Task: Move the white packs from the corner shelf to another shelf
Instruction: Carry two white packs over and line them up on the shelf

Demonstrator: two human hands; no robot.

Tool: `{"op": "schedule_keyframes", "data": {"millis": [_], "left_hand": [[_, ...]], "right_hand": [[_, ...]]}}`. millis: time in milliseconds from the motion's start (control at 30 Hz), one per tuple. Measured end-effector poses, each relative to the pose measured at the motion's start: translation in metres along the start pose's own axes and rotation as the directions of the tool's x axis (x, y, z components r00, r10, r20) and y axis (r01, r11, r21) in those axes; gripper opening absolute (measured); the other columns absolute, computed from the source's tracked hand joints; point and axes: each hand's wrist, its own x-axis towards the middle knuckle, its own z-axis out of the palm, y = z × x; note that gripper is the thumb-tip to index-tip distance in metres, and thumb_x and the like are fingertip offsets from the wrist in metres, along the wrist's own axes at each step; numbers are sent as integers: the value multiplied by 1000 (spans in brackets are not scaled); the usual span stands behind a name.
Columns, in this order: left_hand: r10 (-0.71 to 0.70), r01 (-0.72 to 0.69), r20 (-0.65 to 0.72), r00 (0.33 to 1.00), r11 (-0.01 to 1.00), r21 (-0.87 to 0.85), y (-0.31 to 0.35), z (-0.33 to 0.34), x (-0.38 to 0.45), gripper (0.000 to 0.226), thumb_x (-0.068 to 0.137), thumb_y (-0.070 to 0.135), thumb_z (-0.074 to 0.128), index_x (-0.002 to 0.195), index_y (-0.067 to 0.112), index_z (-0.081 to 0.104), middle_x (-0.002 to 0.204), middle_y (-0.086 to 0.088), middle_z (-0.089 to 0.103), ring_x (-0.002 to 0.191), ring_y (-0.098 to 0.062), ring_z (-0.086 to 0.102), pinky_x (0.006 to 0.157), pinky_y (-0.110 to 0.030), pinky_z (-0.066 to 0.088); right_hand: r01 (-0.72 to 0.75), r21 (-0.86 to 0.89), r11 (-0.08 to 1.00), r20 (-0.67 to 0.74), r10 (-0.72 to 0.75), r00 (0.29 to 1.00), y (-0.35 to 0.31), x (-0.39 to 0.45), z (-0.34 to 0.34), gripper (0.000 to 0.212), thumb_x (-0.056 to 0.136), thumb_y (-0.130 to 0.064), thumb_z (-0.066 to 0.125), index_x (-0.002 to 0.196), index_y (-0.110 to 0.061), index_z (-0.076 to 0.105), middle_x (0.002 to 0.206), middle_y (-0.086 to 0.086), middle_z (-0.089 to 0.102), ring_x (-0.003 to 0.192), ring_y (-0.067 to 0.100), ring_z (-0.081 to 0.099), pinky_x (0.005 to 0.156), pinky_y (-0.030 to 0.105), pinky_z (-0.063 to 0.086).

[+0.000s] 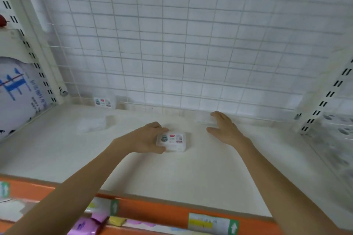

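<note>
Orange price rail (162,210) fronts purple packets (84,225) (blurred) below.

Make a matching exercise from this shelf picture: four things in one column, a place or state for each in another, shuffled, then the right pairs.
Things
1. left hand
2. right hand
3. white pack
4. price strip

Places or states
A. orange, along the shelf's front edge
B. open, fingers straight, holding nothing
C. lying on the shelf, mid-board
D. gripping the pack's left end

Pairs: 1-D, 2-B, 3-C, 4-A
</note>
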Motion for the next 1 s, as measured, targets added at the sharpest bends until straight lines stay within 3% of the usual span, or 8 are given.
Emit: {"op": "schedule_keyframes", "data": {"millis": [200,333,467,533,633,800,900,1000], "left_hand": [[41,-41,5,999,999,-34,-25,-11,10,83,54,59,57,129,26,46,109,9,44,104,-6,46,91,-20,40],[73,-74,-26,997,995,-68,-37,-14,15,80,51,58,58,122,23,48,107,8,45,103,-7,46,89,-19,40],[56,-80,-110,992,971,-227,-50,-15,15,69,58,33,73,118,23,41,111,6,46,99,-9,50,79,-20,49],[62,-111,-150,987,933,-342,-57,-11,14,63,63,18,77,115,24,41,111,1,51,92,-9,55,70,-18,51],[48,-145,-235,971,897,-418,-67,-4,10,62,62,20,77,109,38,41,116,-2,50,92,-12,56,75,-17,50],[50,-210,-363,930,885,-415,-73,1,8,59,64,15,80,110,31,46,114,-4,48,103,-9,54,82,-13,45],[80,-220,-345,935,893,-392,-77,-3,6,58,56,38,75,106,38,46,106,3,50,98,5,52,79,-5,41],[117,-207,-312,943,939,-275,-77,0,7,69,52,60,60,113,28,51,101,11,50,96,-3,48,84,-4,33]], "right_hand": [[11,101,995,2,-12,1000,-3,4,-5,49,84,-20,64,127,-15,42,132,2,38,110,18,47,84,24,36],[35,188,982,-47,-27,999,-12,-8,-3,36,80,-24,69,111,-22,51,112,-1,43,102,17,49,79,23,39],[7,468,884,-156,74,985,-32,-28,0,11,90,-31,56,94,-22,58,95,-1,60,78,16,60,67,31,49],[-31,565,825,-177,158,972,-42,-34,0,17,93,-33,50,90,-19,58,85,2,65,58,11,59,55,26,49],[-90,615,783,-179,250,952,-50,-39,5,20,94,-32,49,94,-14,58,83,10,67,44,18,54,42,23,45],[-181,595,783,-125,313,942,-47,-48,13,12,93,-29,51,102,-24,55,96,9,63,50,17,51,54,22,45],[-263,484,835,-65,334,941,-46,-58,15,38,86,-34,61,121,-23,51,109,2,56,76,13,55,65,18,44],[-306,437,846,-81,376,923,-52,-65,20,64,81,-35,68,136,-21,39,129,5,39,106,17,49,81,22,45]]}}
